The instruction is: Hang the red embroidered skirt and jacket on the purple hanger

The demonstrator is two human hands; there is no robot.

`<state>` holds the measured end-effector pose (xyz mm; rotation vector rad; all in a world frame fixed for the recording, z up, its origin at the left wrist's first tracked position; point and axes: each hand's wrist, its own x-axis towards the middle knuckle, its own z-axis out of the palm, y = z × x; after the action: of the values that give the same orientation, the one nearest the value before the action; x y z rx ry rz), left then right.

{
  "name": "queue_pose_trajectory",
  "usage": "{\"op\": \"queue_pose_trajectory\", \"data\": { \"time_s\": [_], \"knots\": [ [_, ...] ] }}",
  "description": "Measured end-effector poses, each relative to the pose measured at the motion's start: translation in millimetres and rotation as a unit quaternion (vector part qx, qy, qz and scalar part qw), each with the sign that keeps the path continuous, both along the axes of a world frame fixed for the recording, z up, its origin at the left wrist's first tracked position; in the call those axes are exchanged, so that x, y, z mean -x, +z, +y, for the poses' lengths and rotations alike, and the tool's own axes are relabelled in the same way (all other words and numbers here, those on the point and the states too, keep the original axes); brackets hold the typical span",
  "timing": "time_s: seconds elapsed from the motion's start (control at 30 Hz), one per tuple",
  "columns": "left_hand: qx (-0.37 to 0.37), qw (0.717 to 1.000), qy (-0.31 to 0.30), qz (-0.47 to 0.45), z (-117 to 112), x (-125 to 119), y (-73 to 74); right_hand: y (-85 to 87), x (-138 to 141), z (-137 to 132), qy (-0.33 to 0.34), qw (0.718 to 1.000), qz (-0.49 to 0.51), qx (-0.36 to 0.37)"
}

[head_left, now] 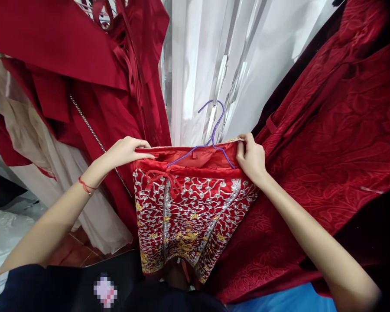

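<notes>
A red skirt (188,212) with silver and gold embroidery hangs in front of me on a purple wire hanger (214,130). My left hand (126,149) grips the left end of its waistband, fingers closed over the edge. At the right end of the waistband my right hand (251,158) pinches the fabric beside the hanger's arm. The hanger's hook points up between my hands, and its arms run inside the open waistband. A red string bracelet is on my left wrist.
Dark red satin garments (94,78) with a thin chain strap hang at the left, over cream and white fabric (35,143). A large dark red patterned dress (331,143) fills the right. White curtain (214,56) hangs behind. Blue surface (286,299) lies below.
</notes>
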<state>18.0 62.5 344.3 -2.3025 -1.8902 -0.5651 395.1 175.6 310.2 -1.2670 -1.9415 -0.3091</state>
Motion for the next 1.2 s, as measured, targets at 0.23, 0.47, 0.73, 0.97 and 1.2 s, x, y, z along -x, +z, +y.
{"op": "queue_pose_trajectory", "data": {
  "time_s": [0.23, 0.47, 0.73, 0.97, 1.2],
  "knots": [
    [-0.165, 0.971, 0.163, -0.051, -10, 1, -25.6, 19.2, -10, -9, 0.026, 0.973, -0.222, -0.058],
    [-0.248, 0.960, 0.128, -0.009, 0, -13, -47.4, 19.8, -22, -9, -0.102, 0.984, -0.142, -0.024],
    [-0.123, 0.989, -0.067, 0.055, -19, 9, -30.7, 1.7, -27, -15, 0.029, 0.987, 0.158, -0.025],
    [-0.080, 0.992, 0.041, 0.091, -44, -11, 0.4, -10.5, -20, -15, 0.096, 0.946, 0.308, -0.035],
    [0.125, 0.990, 0.049, -0.038, -56, 14, 7.1, -22.6, -15, -8, 0.153, 0.905, 0.395, -0.034]
  ]
}}
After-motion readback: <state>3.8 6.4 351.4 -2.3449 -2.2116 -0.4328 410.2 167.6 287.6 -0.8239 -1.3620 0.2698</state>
